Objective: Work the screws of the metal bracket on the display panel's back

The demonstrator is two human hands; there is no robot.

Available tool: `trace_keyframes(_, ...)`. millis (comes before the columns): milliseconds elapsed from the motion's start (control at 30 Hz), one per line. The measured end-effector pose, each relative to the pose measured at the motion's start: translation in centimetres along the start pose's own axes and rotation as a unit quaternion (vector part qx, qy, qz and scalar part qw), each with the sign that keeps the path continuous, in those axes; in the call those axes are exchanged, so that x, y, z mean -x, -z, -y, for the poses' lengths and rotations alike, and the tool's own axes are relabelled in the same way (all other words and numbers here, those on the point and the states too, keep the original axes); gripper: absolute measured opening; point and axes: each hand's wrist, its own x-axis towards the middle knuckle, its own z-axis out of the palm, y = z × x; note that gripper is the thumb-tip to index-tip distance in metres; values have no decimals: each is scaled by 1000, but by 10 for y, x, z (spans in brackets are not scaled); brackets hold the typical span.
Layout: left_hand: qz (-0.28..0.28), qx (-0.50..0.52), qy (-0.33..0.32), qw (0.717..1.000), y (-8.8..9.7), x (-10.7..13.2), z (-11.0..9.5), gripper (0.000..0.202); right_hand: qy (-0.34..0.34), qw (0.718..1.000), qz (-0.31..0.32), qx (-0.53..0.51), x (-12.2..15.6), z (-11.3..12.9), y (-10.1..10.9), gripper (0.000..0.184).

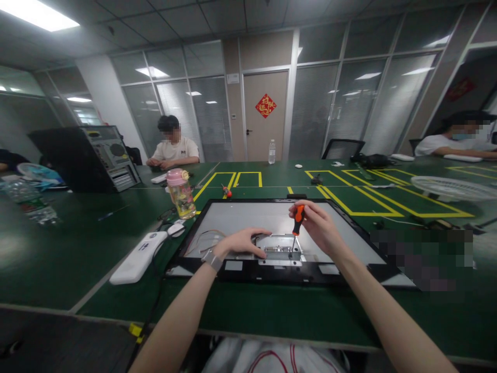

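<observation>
A black-framed monitor panel [217, 220] lies face down on the green table in front of me, its grey metal back showing. At its near middle sits a small metal bracket [280, 248]. My right hand [318, 225] is closed around an orange-and-black screwdriver [297, 220], held upright with its tip on the bracket. My left hand [241, 242] rests flat on the panel just left of the bracket, fingers stretched toward it, a watch on the wrist.
A white device [137, 257] and a mouse [176, 228] lie left of the panel. A pink-capped bottle [180, 194] stands behind them. A black computer case [91, 155] is far left, a fan [452, 187] at right. Two people sit across the table.
</observation>
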Motion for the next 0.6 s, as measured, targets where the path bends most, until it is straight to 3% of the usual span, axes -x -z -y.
trace_keyframes(333, 1, -2, 9, 1000, 1, 0, -1, 79, 22, 998, -7, 66, -2, -4, 5, 33)
trace_keyframes(600, -4, 4, 8, 1000, 0, 1, -3, 76, 87, 975, -86, 186, -1, -3, 4, 17)
